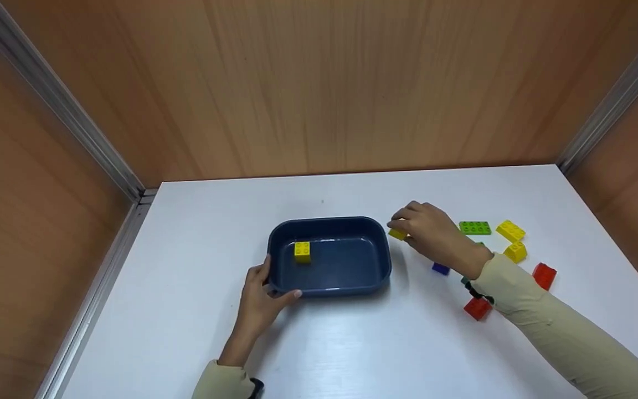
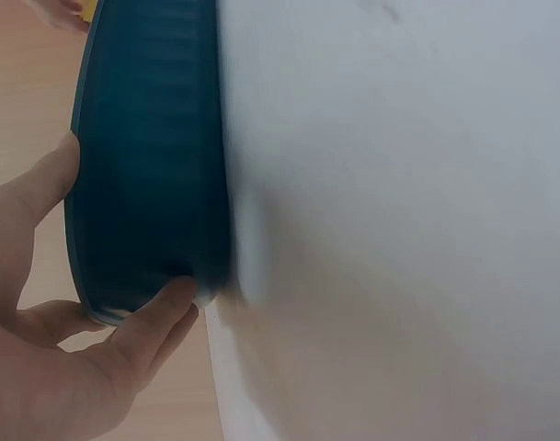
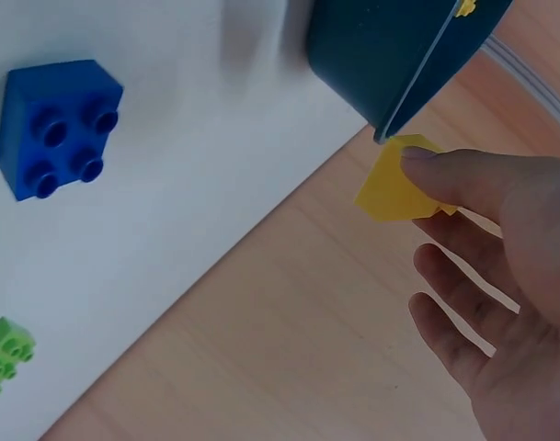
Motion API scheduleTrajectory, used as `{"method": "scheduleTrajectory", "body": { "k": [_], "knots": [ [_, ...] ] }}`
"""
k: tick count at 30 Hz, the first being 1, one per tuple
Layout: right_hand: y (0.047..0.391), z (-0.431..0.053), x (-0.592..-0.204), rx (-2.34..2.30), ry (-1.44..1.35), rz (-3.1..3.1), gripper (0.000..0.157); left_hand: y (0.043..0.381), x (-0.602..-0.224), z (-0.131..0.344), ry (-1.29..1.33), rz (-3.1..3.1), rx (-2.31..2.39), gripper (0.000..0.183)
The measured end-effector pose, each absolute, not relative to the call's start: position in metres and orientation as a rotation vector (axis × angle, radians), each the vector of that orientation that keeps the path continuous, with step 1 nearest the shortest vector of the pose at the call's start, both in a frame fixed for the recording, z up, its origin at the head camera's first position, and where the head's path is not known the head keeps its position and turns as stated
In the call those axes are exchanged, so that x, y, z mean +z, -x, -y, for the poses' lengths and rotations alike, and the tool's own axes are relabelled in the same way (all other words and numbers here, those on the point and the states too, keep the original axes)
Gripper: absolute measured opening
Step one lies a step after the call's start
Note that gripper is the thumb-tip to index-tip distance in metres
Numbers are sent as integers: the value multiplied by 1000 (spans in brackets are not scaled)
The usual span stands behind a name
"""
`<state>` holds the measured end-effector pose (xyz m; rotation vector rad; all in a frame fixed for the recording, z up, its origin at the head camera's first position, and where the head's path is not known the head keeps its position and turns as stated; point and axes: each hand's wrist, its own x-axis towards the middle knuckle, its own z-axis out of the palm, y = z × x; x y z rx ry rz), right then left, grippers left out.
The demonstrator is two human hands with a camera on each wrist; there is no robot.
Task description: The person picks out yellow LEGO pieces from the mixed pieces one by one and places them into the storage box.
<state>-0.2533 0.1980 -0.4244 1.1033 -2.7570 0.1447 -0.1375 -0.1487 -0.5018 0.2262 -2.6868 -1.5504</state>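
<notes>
A dark blue rectangular dish [image 1: 330,291] sits on the white table with one yellow toy brick [image 1: 302,252] inside, toward its left. My left hand [image 1: 257,302] grips the dish at its near left corner, thumb on the front rim and fingers along the left end. In the left wrist view those fingers wrap the end of the dish [image 2: 155,156]. Just beyond the dish's right rim, my right hand [image 1: 432,233] pinches another yellow brick [image 3: 390,188] between thumb and index finger, above the table. The right wrist view shows its other fingers spread loosely.
Right of the dish lie a blue brick [image 3: 59,129], a light green brick [image 1: 475,228], two yellow bricks [image 1: 511,231] and two red bricks [image 1: 544,276]. Green pieces show partly behind the right forearm. Wooden panels [image 1: 341,83] stand behind and beside the table.
</notes>
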Motion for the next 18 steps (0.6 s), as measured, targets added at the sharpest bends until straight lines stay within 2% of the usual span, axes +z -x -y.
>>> {"method": "scheduleTrajectory", "body": {
  "k": [18],
  "knots": [
    [247,-163,-425,199,-1221,2685,39,138,-503,148,-219,2674,-1560,103]
  ]
}}
